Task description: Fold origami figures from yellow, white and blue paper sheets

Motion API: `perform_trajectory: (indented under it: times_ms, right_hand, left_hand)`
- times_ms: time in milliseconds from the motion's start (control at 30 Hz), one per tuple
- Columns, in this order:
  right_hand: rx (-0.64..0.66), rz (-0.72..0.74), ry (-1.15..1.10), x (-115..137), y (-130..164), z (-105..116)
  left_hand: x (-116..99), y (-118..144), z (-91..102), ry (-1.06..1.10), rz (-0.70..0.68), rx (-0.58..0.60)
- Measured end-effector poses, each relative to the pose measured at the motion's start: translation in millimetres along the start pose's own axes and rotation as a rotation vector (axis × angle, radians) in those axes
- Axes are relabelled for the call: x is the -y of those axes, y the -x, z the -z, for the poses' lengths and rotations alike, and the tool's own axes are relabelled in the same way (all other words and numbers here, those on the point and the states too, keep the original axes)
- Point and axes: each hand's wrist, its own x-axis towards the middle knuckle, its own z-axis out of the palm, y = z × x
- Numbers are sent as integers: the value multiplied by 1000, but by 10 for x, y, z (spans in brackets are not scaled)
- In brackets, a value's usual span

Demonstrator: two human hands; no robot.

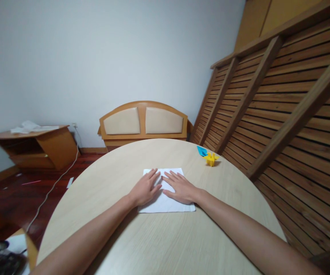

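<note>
A white sheet of paper (167, 207) lies flat on the round pale wooden table (165, 240). My left hand (145, 189) rests on its left part, fingers stretched out and pointing away from me. On the right part, my right hand (179, 188) lies with its fingers spread. The two hands are close together but apart, and they cover much of the sheet's middle. Beyond my right hand, near the table's far right edge, stand a yellow folded-paper figure (210, 159) and, just behind it, a blue folded-paper piece (202, 151).
A wooden headboard (142, 118) with cream panels stands behind the table. Slatted wooden boards (268, 126) lean along the right. At the left is a low cabinet (58, 147) with white papers on top, and a cable (56, 189) trails over the dark red floor.
</note>
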Motion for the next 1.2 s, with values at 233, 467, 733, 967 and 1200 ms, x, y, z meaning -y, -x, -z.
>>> perform_trajectory:
  times_ms: [233, 467, 733, 967, 1200]
  right_hand:
    - [52, 5, -6, -127, 16, 122]
    - [39, -152, 65, -303, 182, 203]
    - [119, 21, -40, -40, 261, 204]
    - [108, -70, -29, 49, 227, 133]
    - [118, -104, -10, 36, 198, 126]
  left_hand:
    - [-22, -37, -41, 22, 6, 164]
    - [3, -21, -22, -23, 29, 186]
    - [125, 5, -25, -49, 26, 148]
    - [83, 19, 74, -76, -55, -91]
    - [-87, 57, -47, 31, -85, 120]
